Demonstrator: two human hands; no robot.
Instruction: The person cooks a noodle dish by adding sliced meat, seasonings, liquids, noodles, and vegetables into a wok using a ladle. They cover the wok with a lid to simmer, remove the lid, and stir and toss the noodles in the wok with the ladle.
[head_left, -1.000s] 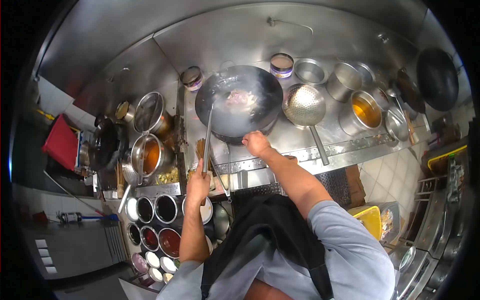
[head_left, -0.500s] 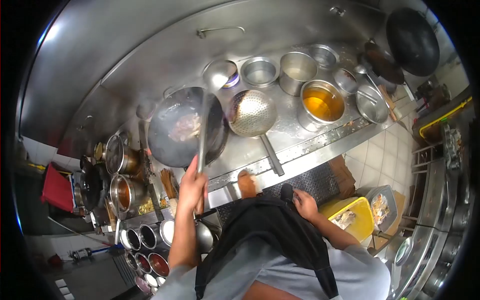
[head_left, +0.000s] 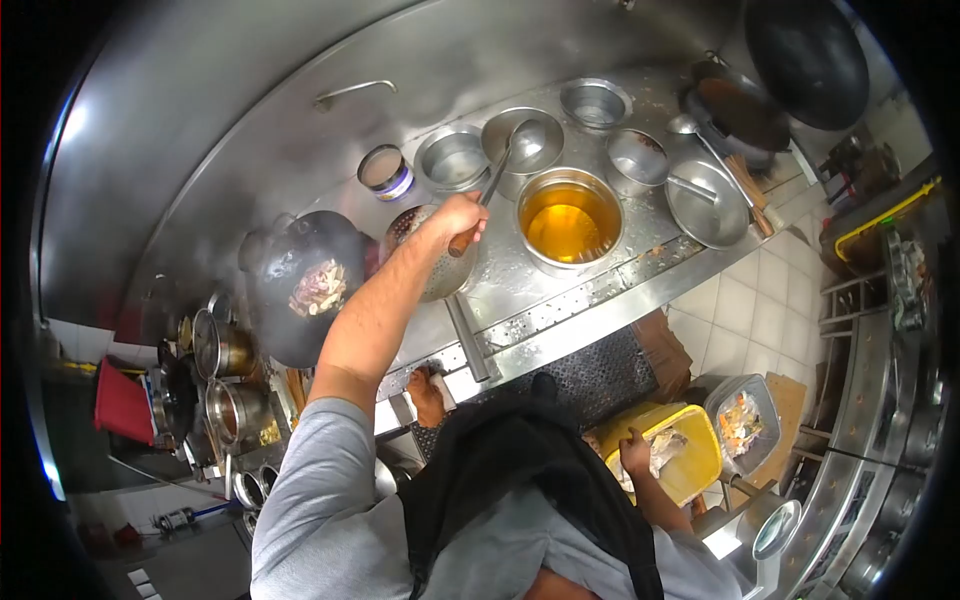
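Observation:
My left hand (head_left: 465,218) is closed around the wooden grip of a ladle (head_left: 496,178). The ladle's bowl is at a steel pot (head_left: 497,128) on the counter; whether it touches the contents I cannot tell. Under my left wrist, a perforated strainer (head_left: 463,268) lies with its handle towards me, partly hidden. Left of my forearm, a black wok (head_left: 275,325) holds pale sliced food (head_left: 318,288). Close by on the right stands a pot of amber liquid (head_left: 570,190). My right hand (head_left: 635,455) hangs low over a yellow bin (head_left: 700,470), fingers slightly apart, holding nothing visible.
A tin (head_left: 385,170) and a steel bowl (head_left: 450,155) stand along the back. Farther right are a large bowl (head_left: 690,215), a second ladle (head_left: 712,150) and a dark wok (head_left: 808,60). A grey bin (head_left: 765,455) stands beside the yellow one. A tap (head_left: 357,92) juts from the wall.
My left hand has carried the ladle from over the wok rightwards to the steel pot. My right hand has dropped towards the yellow bin. The view has shifted right.

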